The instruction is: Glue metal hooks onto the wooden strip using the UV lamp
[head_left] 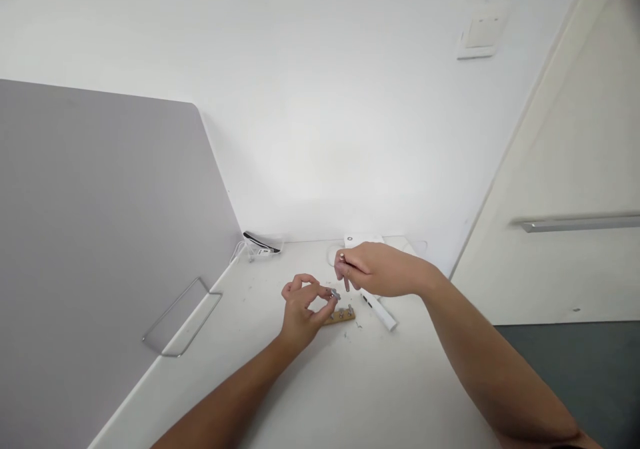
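My left hand [303, 308] pinches a small silver metal piece, perhaps a bolt or nut [335, 294], between thumb and index finger. It hovers just above a narrow wooden block [345, 317], on which several small metal bolts [350, 310] stand in a row; the fingers hide the block's left end. Up and to the right, my right hand [364, 268] is closed with the fingers pointing down. Between its thumb and fingers shows the end of a small metallic thing [343, 257], too small to name. The two hands are apart.
A white stick-shaped device [379, 312] with dark marks lies right of the block. A white box [357, 240] stands behind my right hand. A clear tray [265, 245] with a black item and cables sits at the back left, near a grey panel [110, 236] and a wire handle [183, 319].
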